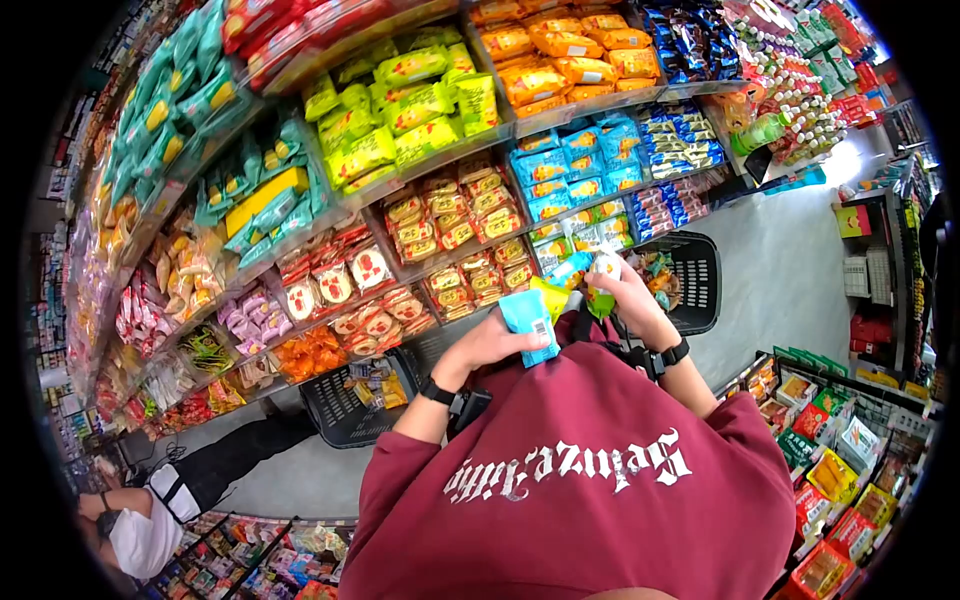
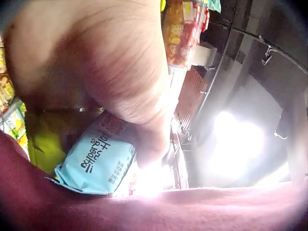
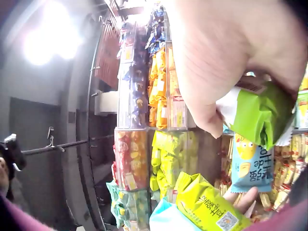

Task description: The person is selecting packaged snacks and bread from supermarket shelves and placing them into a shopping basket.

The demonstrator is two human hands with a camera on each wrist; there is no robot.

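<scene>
Light-blue snack packet [image 1: 518,312] pinched in left hand [image 1: 485,345], thumb across the front, barcode just past the thumb tip. Yellow-green packet [image 3: 207,202], QR code on the wrapper, directly beside the light-blue one, on the side toward the right fingers; cannot tell which left fingers hold it. Cartoon-print blue packet [image 3: 251,166] between the two hands, lower end at the left fingertips [image 3: 247,199], upper end under the right-hand packet. Green-and-white packet [image 3: 262,113] in right hand [image 1: 630,290], fingers curled round it, thumb tip against the white part; other right fingertips partly hidden. Maroon shirt [image 1: 620,430] just behind the fingers, on the wearer's side. Beyond the left fingers, bins of red-and-white packs [image 1: 335,283]; farther out, lime-yellow packets [image 1: 415,108]. Black basket [image 1: 712,290] past the right fingers, another basket [image 1: 330,425] left of the left fingers, both with packets inside.
</scene>
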